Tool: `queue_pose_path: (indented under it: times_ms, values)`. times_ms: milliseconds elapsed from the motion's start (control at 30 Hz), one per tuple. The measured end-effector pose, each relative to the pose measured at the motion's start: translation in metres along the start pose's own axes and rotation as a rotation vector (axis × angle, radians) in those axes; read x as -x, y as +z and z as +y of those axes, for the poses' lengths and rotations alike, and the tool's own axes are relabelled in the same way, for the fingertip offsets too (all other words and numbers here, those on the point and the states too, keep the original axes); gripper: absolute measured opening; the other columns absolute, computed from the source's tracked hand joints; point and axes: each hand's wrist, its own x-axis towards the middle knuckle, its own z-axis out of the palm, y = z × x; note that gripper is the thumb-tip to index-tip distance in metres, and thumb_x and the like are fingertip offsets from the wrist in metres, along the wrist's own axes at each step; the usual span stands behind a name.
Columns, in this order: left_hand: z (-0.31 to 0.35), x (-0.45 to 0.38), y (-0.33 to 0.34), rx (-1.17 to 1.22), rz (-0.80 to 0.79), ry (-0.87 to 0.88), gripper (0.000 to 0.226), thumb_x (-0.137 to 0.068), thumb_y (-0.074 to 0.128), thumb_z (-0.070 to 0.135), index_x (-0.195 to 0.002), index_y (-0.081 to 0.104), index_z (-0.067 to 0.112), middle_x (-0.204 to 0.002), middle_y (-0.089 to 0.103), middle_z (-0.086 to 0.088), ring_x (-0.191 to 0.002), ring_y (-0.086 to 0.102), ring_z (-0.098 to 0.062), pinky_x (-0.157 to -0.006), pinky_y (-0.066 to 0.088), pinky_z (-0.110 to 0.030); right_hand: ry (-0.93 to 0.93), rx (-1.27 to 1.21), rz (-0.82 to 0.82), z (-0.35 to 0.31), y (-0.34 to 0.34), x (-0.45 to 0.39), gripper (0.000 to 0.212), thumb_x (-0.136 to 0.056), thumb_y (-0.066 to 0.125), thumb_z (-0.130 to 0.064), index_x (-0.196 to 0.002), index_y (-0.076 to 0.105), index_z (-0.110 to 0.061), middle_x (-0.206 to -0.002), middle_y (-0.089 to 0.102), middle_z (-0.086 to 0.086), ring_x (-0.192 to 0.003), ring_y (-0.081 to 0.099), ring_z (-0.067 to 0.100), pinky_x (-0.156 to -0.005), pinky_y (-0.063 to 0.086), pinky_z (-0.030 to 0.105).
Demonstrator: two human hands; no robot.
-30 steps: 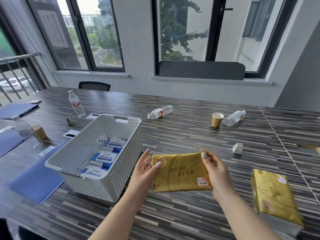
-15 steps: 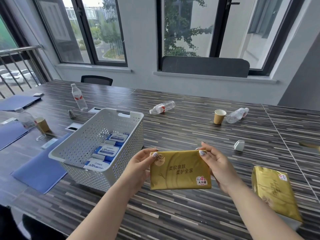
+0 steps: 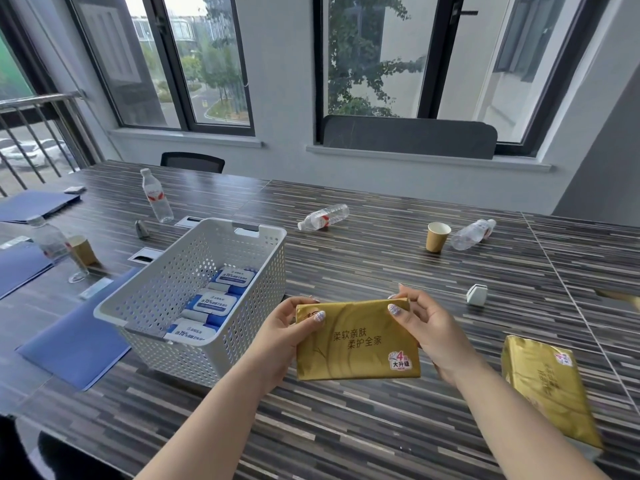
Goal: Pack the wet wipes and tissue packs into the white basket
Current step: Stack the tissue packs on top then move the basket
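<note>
Both hands hold a gold tissue pack [image 3: 353, 341] above the table, just right of the white basket [image 3: 166, 292]. My left hand [image 3: 287, 330] grips its left end, thumb on the front. My right hand [image 3: 433, 330] grips its upper right corner. Three blue-and-white wet wipe packs [image 3: 214, 303] lie in a row inside the basket along its right wall. A second gold tissue pack [image 3: 550, 389] lies on the table at the right, near the front edge.
Dark striped table [image 3: 381, 265]. A paper cup [image 3: 438, 236] and two lying water bottles [image 3: 323, 217] [image 3: 472, 233] are at the back. An upright bottle [image 3: 156, 196] stands behind the basket. Blue folders [image 3: 76, 337], a bottle and a cup lie left. A small white object [image 3: 477, 294] sits right of my hands.
The tissue pack in both hands has come slightly toward the basket and its top edge has tipped away; the camera view has shifted a little.
</note>
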Motion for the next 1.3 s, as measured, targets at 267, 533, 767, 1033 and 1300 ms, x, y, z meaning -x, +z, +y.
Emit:
queue_pose_path:
  times_ms: [267, 533, 767, 1033, 1300]
  values:
    - [0.004, -0.006, 0.001, -0.051, 0.049, -0.009, 0.025, -0.084, 0.069, 0.012, -0.108, 0.061, 0.012, -0.116, 0.062, -0.009, -0.087, 0.066, -0.021, -0.06, 0.056, -0.032, 0.04, -0.117, 0.099, 0.002, 0.003, -0.009, 0.019, -0.086, 0.062, -0.021, -0.106, 0.063, -0.02, -0.099, 0.066, -0.013, -0.093, 0.066, 0.013, -0.085, 0.056, 0.043]
    - [-0.016, 0.001, -0.001, -0.191, -0.196, -0.133, 0.069, -0.068, 0.078, 0.041, -0.13, 0.049, 0.032, -0.124, 0.067, 0.001, -0.117, 0.061, -0.025, -0.104, 0.041, -0.053, 0.054, -0.133, 0.205, 0.0, 0.004, -0.015, 0.009, -0.087, 0.062, -0.027, -0.095, 0.064, -0.027, -0.108, 0.067, 0.012, -0.092, 0.065, 0.023, -0.086, 0.055, 0.046]
    - [-0.026, -0.004, -0.008, -0.069, -0.038, -0.085, 0.067, -0.069, 0.082, 0.03, -0.128, 0.052, 0.018, -0.114, 0.07, -0.012, -0.104, 0.067, -0.028, -0.094, 0.052, -0.045, 0.152, -0.144, -0.025, 0.023, 0.003, -0.007, 0.114, -0.042, 0.079, -0.071, -0.141, 0.033, -0.038, -0.144, 0.044, 0.0, -0.131, 0.046, 0.024, -0.106, 0.04, 0.054]
    - [-0.027, -0.01, -0.012, -0.158, -0.069, -0.126, 0.076, -0.064, 0.081, 0.051, -0.129, 0.05, 0.028, -0.116, 0.07, -0.004, -0.106, 0.066, -0.023, -0.097, 0.046, -0.046, 0.121, -0.033, -0.053, 0.029, 0.006, 0.0, 0.089, -0.062, 0.081, -0.053, -0.139, 0.038, -0.039, -0.134, 0.053, -0.008, -0.126, 0.049, 0.017, -0.107, 0.041, 0.044]
    - [-0.026, -0.009, -0.013, -0.124, -0.044, -0.057, 0.055, -0.072, 0.077, 0.042, -0.119, 0.06, 0.021, -0.113, 0.072, -0.008, -0.1, 0.068, -0.021, -0.084, 0.054, -0.037, 0.129, -0.101, 0.055, 0.026, 0.013, -0.002, 0.113, -0.05, 0.079, -0.063, -0.145, 0.023, -0.042, -0.133, 0.054, -0.001, -0.12, 0.056, 0.023, -0.106, 0.041, 0.05]
